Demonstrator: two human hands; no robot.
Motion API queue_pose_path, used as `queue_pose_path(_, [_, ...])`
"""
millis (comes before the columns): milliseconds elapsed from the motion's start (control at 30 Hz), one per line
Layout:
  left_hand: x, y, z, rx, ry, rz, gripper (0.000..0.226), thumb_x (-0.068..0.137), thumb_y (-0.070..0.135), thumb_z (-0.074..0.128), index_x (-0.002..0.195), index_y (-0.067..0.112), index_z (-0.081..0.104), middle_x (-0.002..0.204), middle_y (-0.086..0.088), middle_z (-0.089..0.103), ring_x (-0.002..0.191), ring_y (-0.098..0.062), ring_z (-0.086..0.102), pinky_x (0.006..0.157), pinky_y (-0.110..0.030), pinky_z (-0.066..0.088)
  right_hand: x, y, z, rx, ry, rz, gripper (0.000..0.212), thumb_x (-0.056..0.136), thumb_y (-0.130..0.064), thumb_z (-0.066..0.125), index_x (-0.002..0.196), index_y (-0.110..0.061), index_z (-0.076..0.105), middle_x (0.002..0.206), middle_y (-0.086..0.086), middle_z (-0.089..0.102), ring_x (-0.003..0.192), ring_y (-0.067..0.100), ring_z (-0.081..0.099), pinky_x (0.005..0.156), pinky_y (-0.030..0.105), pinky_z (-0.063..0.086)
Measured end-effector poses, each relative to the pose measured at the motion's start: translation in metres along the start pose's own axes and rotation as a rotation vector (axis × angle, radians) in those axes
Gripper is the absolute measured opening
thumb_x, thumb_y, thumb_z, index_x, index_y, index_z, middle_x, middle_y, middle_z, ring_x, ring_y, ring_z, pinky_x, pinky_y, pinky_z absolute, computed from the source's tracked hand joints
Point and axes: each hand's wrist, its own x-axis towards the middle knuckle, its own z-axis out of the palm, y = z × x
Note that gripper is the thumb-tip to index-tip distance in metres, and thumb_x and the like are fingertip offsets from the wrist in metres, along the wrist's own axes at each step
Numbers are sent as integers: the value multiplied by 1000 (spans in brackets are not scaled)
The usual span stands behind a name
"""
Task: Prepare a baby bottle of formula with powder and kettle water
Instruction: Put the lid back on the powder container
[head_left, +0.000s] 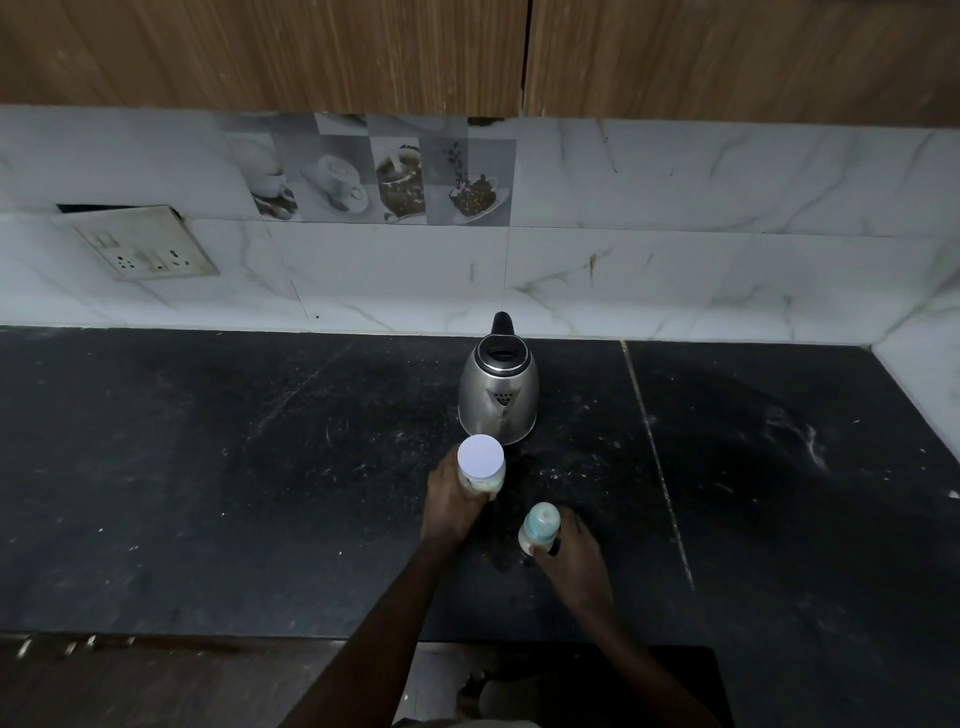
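A steel kettle (497, 397) with a black handle stands on the dark counter (208, 467), its lid open and its spout facing me. Just in front of it, my left hand (449, 506) grips a clear powder jar (481, 464) with a white lid, upright on the counter. To the right and nearer me, my right hand (569, 551) holds a small baby bottle (539, 527) with a teal cap, also upright.
A white marble-tiled wall (675, 270) runs behind the counter, with a loose socket plate (148, 249) at the left. Wooden cabinets (363, 52) hang above. The counter's front edge lies close below my forearms.
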Motion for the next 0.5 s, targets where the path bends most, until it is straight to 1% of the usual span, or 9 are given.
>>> queue_pose_path(133, [7, -1, 1, -14, 10, -15, 84, 66, 29, 92, 142, 22, 57, 135, -1, 68, 122, -21, 65, 102, -46, 56, 0, 1, 3, -6, 20, -7, 58, 75, -22, 85, 128, -17, 62, 124, 4, 66, 116, 26, 64, 94, 42, 55])
queue_pose_path(267, [11, 1, 2, -7, 11, -31, 87, 65, 20, 94, 143, 17, 57, 137, -4, 67, 125, -24, 64, 104, -43, 55, 0, 2, 7, -32, 41, -11, 60, 74, -21, 87, 128, -15, 62, 124, 7, 66, 115, 29, 65, 94, 45, 56])
queue_pose_path(500, [23, -9, 5, 9, 3, -42, 87, 65, 17, 94, 143, 17, 57, 138, -5, 66, 126, -25, 64, 105, -47, 54, -1, 3, 7, -36, 52, -8, 61, 74, -19, 89, 129, -12, 64, 124, 9, 68, 115, 30, 66, 93, 40, 56])
